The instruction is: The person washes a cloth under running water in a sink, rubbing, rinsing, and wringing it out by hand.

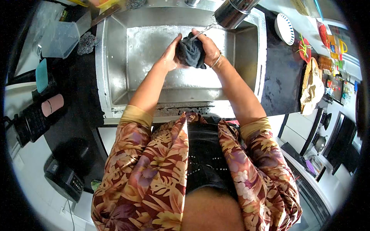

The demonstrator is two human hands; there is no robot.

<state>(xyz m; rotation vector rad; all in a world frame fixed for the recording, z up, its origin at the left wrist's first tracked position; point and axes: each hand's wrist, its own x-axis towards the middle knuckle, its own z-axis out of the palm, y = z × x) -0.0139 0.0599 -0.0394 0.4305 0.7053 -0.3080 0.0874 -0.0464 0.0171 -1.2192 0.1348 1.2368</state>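
Our left hand and right hand clasp the dark-grey cloth between them, over the steel sink, under running water; soft, water-heavy, we judge, best gripped by both sides

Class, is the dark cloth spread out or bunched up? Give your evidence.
Bunched up: the dark cloth forms a compact, creased bundle between the left hand and right hand.

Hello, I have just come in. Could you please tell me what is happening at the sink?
A person holds a bunched dark cloth between the left hand and the right hand, above the bottom of the metal sink. A thin stream of water runs down onto it from the tap.
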